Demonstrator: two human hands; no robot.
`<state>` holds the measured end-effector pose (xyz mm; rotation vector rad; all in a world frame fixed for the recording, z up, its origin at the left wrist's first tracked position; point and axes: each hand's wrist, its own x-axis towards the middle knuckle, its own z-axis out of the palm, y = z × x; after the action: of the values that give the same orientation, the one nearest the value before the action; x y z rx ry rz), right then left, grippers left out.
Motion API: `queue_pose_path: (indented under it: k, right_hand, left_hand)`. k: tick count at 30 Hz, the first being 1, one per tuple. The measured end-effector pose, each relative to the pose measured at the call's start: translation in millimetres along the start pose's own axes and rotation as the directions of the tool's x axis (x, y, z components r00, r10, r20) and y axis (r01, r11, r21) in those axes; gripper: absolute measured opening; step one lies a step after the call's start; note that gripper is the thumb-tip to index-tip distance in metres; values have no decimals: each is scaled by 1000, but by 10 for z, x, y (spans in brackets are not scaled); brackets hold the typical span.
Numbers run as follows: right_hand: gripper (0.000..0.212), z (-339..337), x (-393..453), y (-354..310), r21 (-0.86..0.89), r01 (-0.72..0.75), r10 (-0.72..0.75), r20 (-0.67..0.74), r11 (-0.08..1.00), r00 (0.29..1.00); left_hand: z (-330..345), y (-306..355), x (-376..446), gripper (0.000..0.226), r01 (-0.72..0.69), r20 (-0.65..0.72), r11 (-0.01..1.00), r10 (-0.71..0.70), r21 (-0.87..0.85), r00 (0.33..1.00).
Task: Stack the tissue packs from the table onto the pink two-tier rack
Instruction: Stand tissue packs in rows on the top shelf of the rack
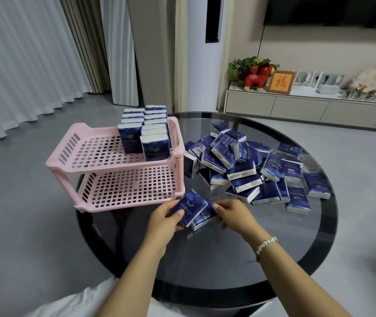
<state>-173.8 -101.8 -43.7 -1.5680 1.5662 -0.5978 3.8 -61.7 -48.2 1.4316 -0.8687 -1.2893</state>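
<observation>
Up top, the pink rack (123,154) holds upright tissue packs (145,131); both hands' grip clamps two more.

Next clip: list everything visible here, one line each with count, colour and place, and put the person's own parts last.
pink two-tier rack: one, pink, left edge of the table.
racked tissue packs: two upright rows, dark blue, top tier, right side.
loose tissue packs: a large pile, dark blue, right of the rack.
held tissue packs: two, dark blue, in front of the rack.
round table: one, dark glass top.
red horse figurine: one, on the cabinet, beside a plant.
framed picture: one, gold, on the cabinet.
left hand: grips the upper held pack.
right hand: pinches the lower pack; beaded bracelet on the wrist.
</observation>
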Motion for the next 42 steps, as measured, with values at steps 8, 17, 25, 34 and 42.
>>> queue_pose_path:
  k: [8,17,25,34,42]
  right_hand:
    - [29,-22,-7,-35,24,-14,13,38,1000,999]
    - [20,-68,-116,-27,28,-123,122,32,992,992]
    - [26,209,-294,114,217,-104,140,-156,971,978]
    - [32,240,-488,-26,748,23,68,-92,664,993]
    - [33,231,-420,-140,641,134,-33,-167,755,985]
  left_hand:
    - [12,15,-24,26,54,6,990,-53,-132,999]
    - [24,-2,-26,26,56,-13,980,-59,-190,998]
    - [96,-46,-87,22,60,49,993,-55,-99,997]
    - [173,-26,-83,31,112,131,969,-84,-222,988]
    - [363,34,-80,40,126,186,945,-71,-301,980]
